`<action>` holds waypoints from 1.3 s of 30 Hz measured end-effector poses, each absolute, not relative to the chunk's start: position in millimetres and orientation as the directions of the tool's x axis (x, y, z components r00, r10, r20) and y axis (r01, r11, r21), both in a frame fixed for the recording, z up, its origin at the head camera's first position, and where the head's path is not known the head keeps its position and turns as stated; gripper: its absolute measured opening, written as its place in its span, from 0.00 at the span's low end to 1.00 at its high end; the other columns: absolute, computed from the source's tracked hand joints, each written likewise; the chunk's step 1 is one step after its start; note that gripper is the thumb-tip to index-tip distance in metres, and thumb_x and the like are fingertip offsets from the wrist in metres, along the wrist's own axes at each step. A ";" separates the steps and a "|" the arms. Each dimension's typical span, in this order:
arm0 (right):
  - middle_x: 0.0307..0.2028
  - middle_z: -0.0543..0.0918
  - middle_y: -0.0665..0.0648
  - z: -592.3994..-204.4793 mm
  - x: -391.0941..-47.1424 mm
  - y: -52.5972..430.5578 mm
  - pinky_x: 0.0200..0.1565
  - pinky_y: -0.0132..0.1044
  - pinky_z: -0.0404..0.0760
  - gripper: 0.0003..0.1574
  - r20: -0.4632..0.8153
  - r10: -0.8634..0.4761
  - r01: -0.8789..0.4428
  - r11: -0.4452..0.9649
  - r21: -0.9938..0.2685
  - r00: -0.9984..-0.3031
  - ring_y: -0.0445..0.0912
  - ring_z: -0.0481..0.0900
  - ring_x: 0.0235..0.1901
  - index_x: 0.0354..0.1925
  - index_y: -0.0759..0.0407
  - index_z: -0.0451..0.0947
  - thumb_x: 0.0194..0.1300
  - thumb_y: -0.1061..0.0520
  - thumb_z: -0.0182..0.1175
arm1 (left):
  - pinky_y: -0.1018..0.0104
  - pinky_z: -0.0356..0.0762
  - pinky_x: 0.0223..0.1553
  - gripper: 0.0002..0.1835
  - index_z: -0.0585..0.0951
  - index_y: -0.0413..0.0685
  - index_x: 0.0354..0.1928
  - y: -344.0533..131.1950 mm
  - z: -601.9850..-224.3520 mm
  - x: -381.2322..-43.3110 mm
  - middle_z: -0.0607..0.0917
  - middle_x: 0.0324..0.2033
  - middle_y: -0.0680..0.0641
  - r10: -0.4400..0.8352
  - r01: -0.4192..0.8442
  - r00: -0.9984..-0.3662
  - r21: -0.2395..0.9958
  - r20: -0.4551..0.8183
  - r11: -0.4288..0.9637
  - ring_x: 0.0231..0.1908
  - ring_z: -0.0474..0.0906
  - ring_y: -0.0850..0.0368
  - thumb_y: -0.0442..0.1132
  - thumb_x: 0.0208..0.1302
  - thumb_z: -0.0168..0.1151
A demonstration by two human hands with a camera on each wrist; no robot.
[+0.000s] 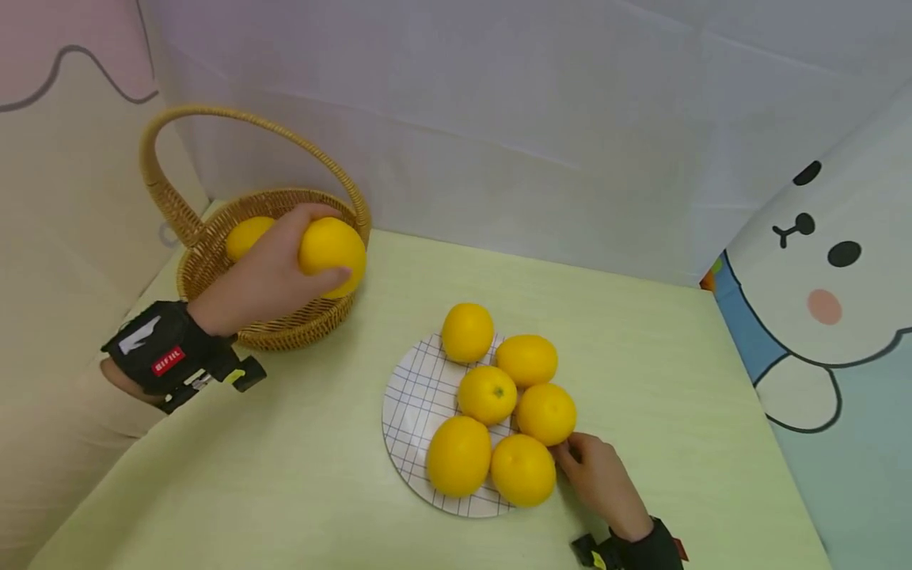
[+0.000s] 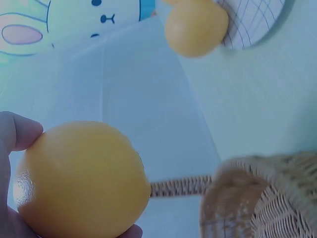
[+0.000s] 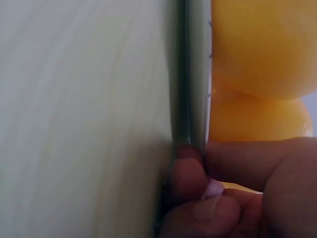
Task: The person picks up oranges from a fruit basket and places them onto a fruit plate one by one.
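My left hand (image 1: 267, 269) grips an orange (image 1: 332, 257) over the right part of a wicker basket (image 1: 299, 326). In the left wrist view the same orange (image 2: 81, 181) fills the lower left, thumb and fingers round its sides. Another orange (image 1: 248, 236) is in the basket, partly hidden by the hand. My right hand (image 1: 598, 479) pinches the right rim of a white checked plate (image 1: 413, 412); the right wrist view shows thumb and fingers at the plate's edge (image 3: 200, 74). Several oranges (image 1: 487, 395) sit on the plate, grouped toward its right half.
The basket's tall arched handle (image 1: 249, 117) rises above its opening. A pale green table (image 1: 299, 475) lies under everything, with a white cloth wall (image 1: 534, 119) behind. Cartoon-printed fabric (image 1: 855, 317) hangs along the right side.
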State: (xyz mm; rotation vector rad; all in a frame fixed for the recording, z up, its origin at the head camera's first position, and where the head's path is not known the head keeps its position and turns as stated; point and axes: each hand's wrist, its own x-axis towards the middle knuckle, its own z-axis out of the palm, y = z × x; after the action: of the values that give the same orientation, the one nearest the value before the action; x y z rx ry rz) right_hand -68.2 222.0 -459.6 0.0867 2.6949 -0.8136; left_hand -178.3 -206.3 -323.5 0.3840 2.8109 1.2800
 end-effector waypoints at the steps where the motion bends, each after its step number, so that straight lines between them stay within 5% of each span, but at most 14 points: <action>1: 0.19 0.66 0.53 -459.6 -68.3 222.1 0.28 0.36 0.62 0.16 -0.323 -0.035 0.150 0.835 -0.529 -0.946 0.46 0.65 0.21 0.28 0.57 0.74 0.75 0.55 0.58 | 0.41 0.74 0.52 0.38 0.59 0.41 0.73 -202.6 -324.4 -177.1 0.69 0.64 0.38 0.242 0.210 -0.968 0.754 0.070 0.622 0.53 0.71 0.39 0.40 0.67 0.67; 20: 0.19 0.68 0.53 -459.4 -68.1 222.5 0.27 0.35 0.62 0.17 -0.324 -0.034 0.154 0.830 -0.537 -0.946 0.46 0.65 0.21 0.27 0.56 0.74 0.76 0.55 0.58 | 0.54 0.80 0.52 0.36 0.65 0.47 0.66 -132.8 -404.6 -174.5 0.78 0.56 0.43 0.470 0.157 -0.872 0.831 -0.137 0.533 0.49 0.78 0.48 0.48 0.62 0.73; 39: 0.19 0.69 0.52 -460.8 -67.1 222.1 0.27 0.35 0.63 0.18 -0.311 -0.033 0.145 0.835 -0.530 -0.950 0.46 0.65 0.21 0.26 0.56 0.73 0.75 0.56 0.58 | 0.51 0.72 0.62 0.36 0.67 0.40 0.65 -110.2 -432.9 -186.0 0.74 0.61 0.40 0.516 0.231 -0.851 0.819 -0.091 0.526 0.57 0.73 0.47 0.47 0.63 0.73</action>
State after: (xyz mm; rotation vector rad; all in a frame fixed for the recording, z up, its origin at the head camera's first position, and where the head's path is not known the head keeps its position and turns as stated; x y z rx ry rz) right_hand -67.1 222.1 -460.8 0.0844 2.7073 -0.8176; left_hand -186.0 -110.2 -432.9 0.6211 2.4460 1.2415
